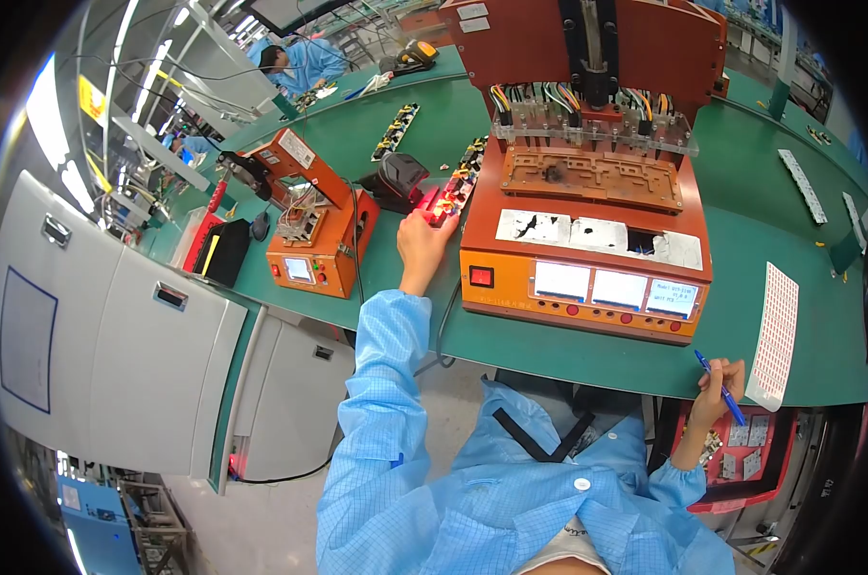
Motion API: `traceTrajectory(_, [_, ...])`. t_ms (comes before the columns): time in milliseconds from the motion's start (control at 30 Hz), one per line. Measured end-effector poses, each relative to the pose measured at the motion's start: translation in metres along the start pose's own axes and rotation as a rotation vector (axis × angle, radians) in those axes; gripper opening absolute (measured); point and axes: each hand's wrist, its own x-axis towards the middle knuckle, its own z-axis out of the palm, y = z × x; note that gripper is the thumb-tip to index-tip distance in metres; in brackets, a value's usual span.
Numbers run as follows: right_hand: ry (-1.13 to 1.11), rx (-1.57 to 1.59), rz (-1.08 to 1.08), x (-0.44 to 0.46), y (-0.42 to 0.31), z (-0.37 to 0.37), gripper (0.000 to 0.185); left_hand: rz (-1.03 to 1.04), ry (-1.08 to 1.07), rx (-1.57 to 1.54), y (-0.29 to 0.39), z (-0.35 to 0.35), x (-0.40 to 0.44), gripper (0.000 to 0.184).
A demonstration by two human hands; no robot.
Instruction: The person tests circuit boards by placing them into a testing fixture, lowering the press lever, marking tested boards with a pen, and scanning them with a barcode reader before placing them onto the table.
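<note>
My left hand point(422, 247) reaches to the left of the large orange test machine point(587, 264), its fingers closed on the near end of a circuit board strip point(465, 177) crowded with black, white and yellow parts. Red light from a dark barcode scanner point(398, 182) falls on that end of the strip, close to my fingertips. Over the table's front edge, my right hand point(719, 391) grips a blue pen point(722, 391), which slants down to the right. A sheet of small red-marked labels point(777, 335) lies just right of the pen.
A smaller orange tester point(321, 240) stands on the left of the green table point(568, 345). Another populated board strip point(396, 131) lies farther back. White board strips point(802, 187) rest at the right. A red tray point(739, 460) holds boards below the edge. A co-worker point(305, 67) sits beyond.
</note>
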Motion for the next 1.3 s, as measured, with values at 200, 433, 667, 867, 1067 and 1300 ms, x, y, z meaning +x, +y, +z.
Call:
traceTrajectory(200, [-0.011, -0.011, 0.003, 0.0, -0.003, 0.0, 0.03, 0.186, 0.033, 0.166, 0.001, 0.006, -0.006, 0.049])
traceTrajectory(433, [-0.035, -0.051, -0.005, 0.001, -0.002, -0.001, 0.028, 0.335, 0.168, 0.311, 0.027, 0.013, 0.012, 0.044])
traceTrajectory(667, [-0.036, -0.113, -0.009, -0.003, -0.007, 0.007, 0.029, 0.36, 0.131, 0.337, 0.046, 0.031, 0.062, 0.043])
traceTrajectory(867, [-0.064, -0.223, -0.084, -0.005, -0.014, 0.013, 0.026, 0.332, -0.025, 0.331, 0.078, 0.057, 0.133, 0.022])
traceTrajectory(1067, [-0.029, -0.364, -0.245, -0.011, -0.008, 0.008, 0.026, 0.151, -0.036, 0.047, 0.053, 0.12, 0.217, 0.038])
traceTrajectory(1300, [0.013, -0.25, -0.104, -0.01, -0.02, 0.012, 0.024, 0.016, -0.139, -0.65, 0.063, 0.121, 0.221, 0.033])
